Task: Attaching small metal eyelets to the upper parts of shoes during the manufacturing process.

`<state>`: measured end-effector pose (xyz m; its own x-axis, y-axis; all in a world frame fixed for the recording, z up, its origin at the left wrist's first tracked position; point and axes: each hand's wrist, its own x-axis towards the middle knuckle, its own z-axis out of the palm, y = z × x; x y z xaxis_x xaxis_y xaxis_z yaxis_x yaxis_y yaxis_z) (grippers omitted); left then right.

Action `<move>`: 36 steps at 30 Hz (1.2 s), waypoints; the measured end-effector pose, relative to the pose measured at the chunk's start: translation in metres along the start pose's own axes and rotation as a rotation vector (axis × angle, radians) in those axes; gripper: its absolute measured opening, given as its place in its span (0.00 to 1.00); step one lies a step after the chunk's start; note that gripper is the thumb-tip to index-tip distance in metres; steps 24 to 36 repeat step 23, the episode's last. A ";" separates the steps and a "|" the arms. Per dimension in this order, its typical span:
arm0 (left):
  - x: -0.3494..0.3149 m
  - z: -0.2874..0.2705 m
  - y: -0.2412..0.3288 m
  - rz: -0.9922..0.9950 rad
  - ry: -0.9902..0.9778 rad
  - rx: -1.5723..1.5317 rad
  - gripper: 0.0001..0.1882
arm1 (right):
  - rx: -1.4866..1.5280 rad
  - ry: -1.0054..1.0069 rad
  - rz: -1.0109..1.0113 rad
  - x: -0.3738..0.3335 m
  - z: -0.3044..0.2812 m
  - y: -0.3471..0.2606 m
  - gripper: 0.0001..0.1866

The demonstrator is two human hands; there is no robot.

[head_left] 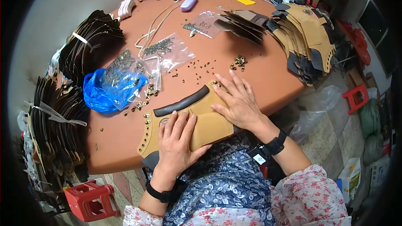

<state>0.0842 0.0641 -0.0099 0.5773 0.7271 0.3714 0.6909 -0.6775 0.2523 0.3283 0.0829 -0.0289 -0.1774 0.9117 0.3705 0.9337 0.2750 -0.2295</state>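
A tan boot upper (211, 121) with a dark padded collar (182, 101) lies at the table's near edge. Down its left side runs a row of eyelets, with brassy lace hooks at the top. My left hand (178, 138) rests on the upper's left half, fingers stretched out below the collar. My right hand (238, 102) lies on the right end, fingers spread, its fingertips beside brassy hooks at the far right corner. Neither hand grips anything. Beyond the upper, loose brass hooks (239, 62) form a small pile, and small rivets (201, 69) are scattered across the table.
Bundled dark leather pieces (90, 46) line the left edge. A blue plastic bag (100, 92) and clear bags of small metal parts (167, 52) sit nearby. Stacked tan uppers (307, 37) stand at the right, beside dark pieces (243, 23). Red stools (90, 201) flank the orange-brown table (113, 152).
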 end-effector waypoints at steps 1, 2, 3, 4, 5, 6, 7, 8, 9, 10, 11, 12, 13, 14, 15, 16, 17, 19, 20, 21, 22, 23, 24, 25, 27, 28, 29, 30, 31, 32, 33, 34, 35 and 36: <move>0.001 -0.002 0.002 -0.001 -0.012 0.007 0.43 | -0.006 0.003 0.003 0.001 0.000 0.000 0.31; 0.001 -0.003 0.003 -0.011 -0.035 0.006 0.44 | -0.011 0.007 0.007 0.001 -0.001 0.000 0.31; -0.001 -0.003 0.004 -0.020 -0.058 0.004 0.45 | -0.012 0.007 0.000 0.000 0.000 0.001 0.31; -0.001 -0.006 0.004 -0.025 -0.075 0.008 0.46 | -0.015 0.017 -0.008 0.000 0.001 0.002 0.31; -0.001 -0.007 0.005 -0.025 -0.073 -0.006 0.47 | -0.018 0.026 -0.016 0.000 0.001 0.003 0.31; 0.000 -0.007 0.005 -0.024 -0.071 -0.021 0.47 | -0.028 0.024 -0.017 0.000 0.000 0.003 0.32; -0.002 -0.006 0.005 -0.029 -0.072 -0.035 0.47 | -0.035 0.019 -0.021 -0.001 0.000 0.002 0.32; -0.002 -0.006 0.004 -0.027 -0.070 -0.040 0.46 | -0.042 0.013 -0.024 -0.003 -0.001 0.001 0.32; -0.002 -0.007 0.002 -0.025 -0.069 -0.045 0.44 | -0.002 0.047 -0.031 -0.006 -0.004 -0.001 0.33; -0.002 -0.007 0.002 -0.027 -0.069 -0.055 0.43 | 0.038 0.075 -0.037 -0.010 -0.010 -0.005 0.34; -0.001 -0.008 0.003 -0.019 -0.015 -0.084 0.38 | 0.077 0.103 -0.043 -0.015 -0.016 -0.010 0.34; -0.003 -0.008 0.003 -0.025 0.006 -0.083 0.37 | 0.131 0.100 -0.082 -0.022 -0.023 -0.016 0.35; -0.004 -0.007 0.002 -0.029 0.034 -0.083 0.36 | 0.180 0.099 -0.124 -0.030 -0.031 -0.023 0.36; -0.003 -0.007 0.004 -0.026 0.061 -0.088 0.35 | 0.222 0.100 -0.160 -0.038 -0.041 -0.030 0.36; -0.002 -0.011 0.009 0.002 0.148 -0.049 0.31 | 0.228 0.122 -0.199 -0.043 -0.047 -0.038 0.37; -0.003 -0.013 0.010 0.000 0.177 -0.010 0.30 | 0.209 0.128 -0.186 -0.046 -0.046 -0.041 0.36; -0.005 -0.014 0.009 -0.003 0.208 0.030 0.29 | 0.191 0.135 -0.174 -0.048 -0.043 -0.042 0.37; -0.007 -0.020 0.012 -0.005 0.283 0.108 0.25 | 0.205 0.196 -0.157 -0.049 -0.037 -0.042 0.41; -0.008 -0.024 0.012 0.028 0.300 0.148 0.25 | 0.161 0.204 -0.166 -0.049 -0.035 -0.042 0.40; -0.009 -0.028 0.011 0.058 0.317 0.189 0.25 | 0.118 0.211 -0.177 -0.049 -0.034 -0.041 0.39; -0.011 -0.030 0.011 0.085 0.330 0.223 0.25 | 0.072 0.211 -0.185 -0.051 -0.035 -0.041 0.39; -0.011 -0.036 0.011 0.094 0.330 0.266 0.26 | 0.070 0.200 -0.181 -0.052 -0.038 -0.044 0.40; -0.011 -0.036 0.011 0.094 0.330 0.266 0.26 | 0.070 0.200 -0.181 -0.052 -0.038 -0.044 0.40; -0.011 -0.036 0.011 0.094 0.330 0.266 0.26 | 0.070 0.200 -0.181 -0.052 -0.038 -0.044 0.40; -0.011 -0.036 0.011 0.094 0.330 0.266 0.26 | 0.070 0.200 -0.181 -0.052 -0.038 -0.044 0.40; -0.011 -0.036 0.011 0.094 0.330 0.266 0.26 | 0.070 0.200 -0.181 -0.052 -0.038 -0.044 0.40; -0.011 -0.036 0.011 0.094 0.330 0.266 0.26 | 0.070 0.200 -0.181 -0.052 -0.038 -0.044 0.40; -0.011 -0.036 0.011 0.094 0.330 0.266 0.26 | 0.070 0.200 -0.181 -0.052 -0.038 -0.044 0.40; -0.011 -0.036 0.011 0.094 0.330 0.266 0.26 | 0.070 0.200 -0.181 -0.052 -0.038 -0.044 0.40; -0.011 -0.036 0.011 0.094 0.330 0.266 0.26 | 0.070 0.200 -0.181 -0.052 -0.038 -0.044 0.40; -0.011 -0.036 0.011 0.094 0.330 0.266 0.26 | 0.070 0.200 -0.181 -0.052 -0.038 -0.044 0.40; -0.011 -0.036 0.011 0.094 0.330 0.266 0.26 | 0.070 0.200 -0.181 -0.052 -0.038 -0.044 0.40; -0.011 -0.036 0.011 0.094 0.330 0.266 0.26 | 0.070 0.200 -0.181 -0.052 -0.038 -0.044 0.40; -0.011 -0.036 0.011 0.094 0.330 0.266 0.26 | 0.070 0.200 -0.181 -0.052 -0.038 -0.044 0.40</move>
